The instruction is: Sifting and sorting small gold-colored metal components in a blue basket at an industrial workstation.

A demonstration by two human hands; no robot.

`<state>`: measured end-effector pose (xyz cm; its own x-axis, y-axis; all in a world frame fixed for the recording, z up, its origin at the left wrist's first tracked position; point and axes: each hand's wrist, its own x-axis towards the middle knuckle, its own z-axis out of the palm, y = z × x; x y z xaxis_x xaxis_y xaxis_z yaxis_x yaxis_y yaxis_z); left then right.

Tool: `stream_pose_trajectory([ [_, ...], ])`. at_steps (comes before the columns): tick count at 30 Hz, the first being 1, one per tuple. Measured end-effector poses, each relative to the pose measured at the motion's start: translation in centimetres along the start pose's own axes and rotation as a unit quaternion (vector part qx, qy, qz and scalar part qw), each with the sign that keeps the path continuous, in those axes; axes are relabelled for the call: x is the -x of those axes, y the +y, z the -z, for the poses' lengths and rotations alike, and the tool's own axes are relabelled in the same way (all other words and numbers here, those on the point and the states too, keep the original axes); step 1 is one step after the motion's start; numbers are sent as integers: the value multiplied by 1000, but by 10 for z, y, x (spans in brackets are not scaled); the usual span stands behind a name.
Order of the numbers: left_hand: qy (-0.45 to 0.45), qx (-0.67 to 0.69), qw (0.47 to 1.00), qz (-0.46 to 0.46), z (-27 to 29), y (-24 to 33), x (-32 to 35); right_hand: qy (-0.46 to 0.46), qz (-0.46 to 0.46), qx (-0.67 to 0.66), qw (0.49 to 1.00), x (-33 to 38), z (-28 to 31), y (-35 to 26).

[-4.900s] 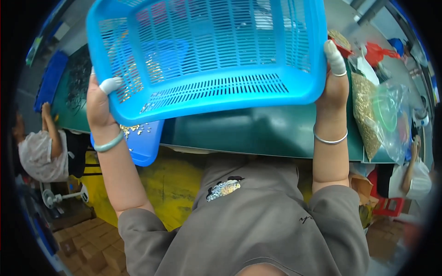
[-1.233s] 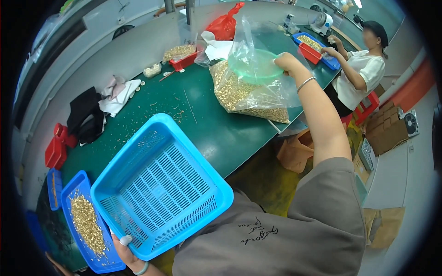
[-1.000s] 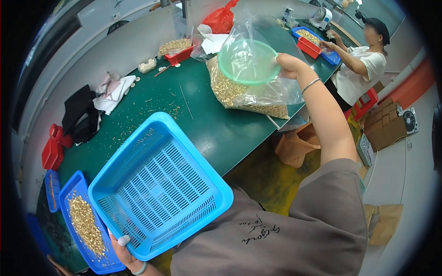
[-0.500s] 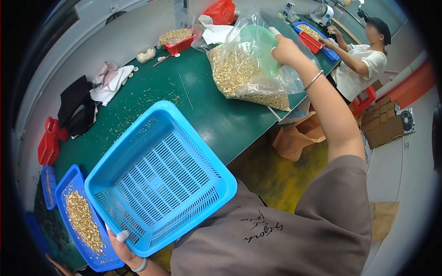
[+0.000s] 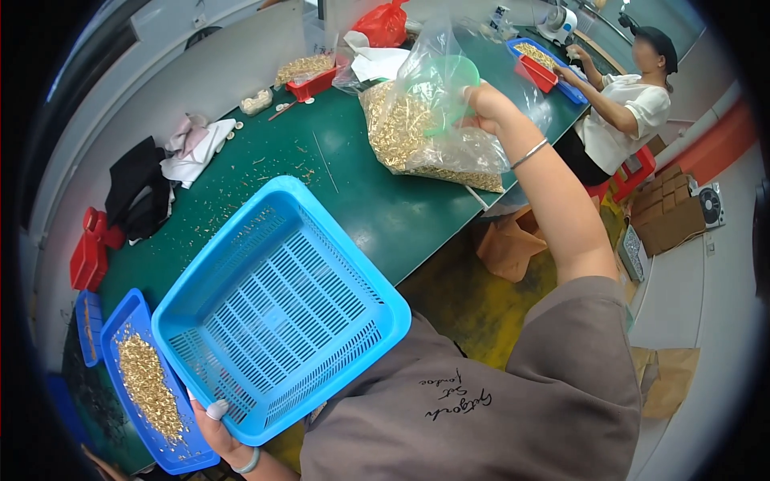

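Observation:
My left hand (image 5: 215, 429) grips the rim of a blue plastic basket (image 5: 277, 309) with a slotted bottom, thumb over its near-left corner. The basket is tilted and holds nothing. My right hand (image 5: 488, 108) is closed on a light green, round plastic dish (image 5: 451, 74) at the mouth of a large clear plastic bag (image 5: 397, 128). Small gold-coloured metal pieces fill the bag, which rests on the green table. Bag film partly covers the dish and hides some fingers. Next to my left hand lies a blue tray (image 5: 132, 309) with a heap of the gold pieces (image 5: 151, 389).
Scattered bits lie on the green table (image 5: 377, 216). Beyond are a red bin (image 5: 311, 84), a red bag (image 5: 383, 24), cloths (image 5: 196, 156) and red containers (image 5: 88, 260). A co-worker (image 5: 622, 112) handles pieces at the far right. A brown paper bag (image 5: 509, 248) stands beside the table.
My right hand and the green dish have moved slightly left and lower, deeper toward the bag's contents. My left hand still holds the basket almost in place.

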<state>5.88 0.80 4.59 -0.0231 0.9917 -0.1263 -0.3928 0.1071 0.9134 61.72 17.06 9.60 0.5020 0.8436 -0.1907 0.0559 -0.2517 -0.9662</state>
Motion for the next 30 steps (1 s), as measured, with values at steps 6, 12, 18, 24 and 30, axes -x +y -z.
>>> stream_pose_trajectory([
  [6,-9,-4,1000,11,-2,0,-2,110,12,-182,977,-9,-27,15],
  [12,9,-13,1000,-20,-17,-2,3,15,21,-306,952,-4,-17,18],
  [18,-3,-4,1000,-5,-10,-7,2,-3,60,-350,935,8,-8,24],
  [24,-5,16,1000,-3,-13,3,6,16,52,-357,933,28,36,36],
  [30,-14,11,1000,-12,-6,2,11,52,12,-401,914,32,31,27],
])
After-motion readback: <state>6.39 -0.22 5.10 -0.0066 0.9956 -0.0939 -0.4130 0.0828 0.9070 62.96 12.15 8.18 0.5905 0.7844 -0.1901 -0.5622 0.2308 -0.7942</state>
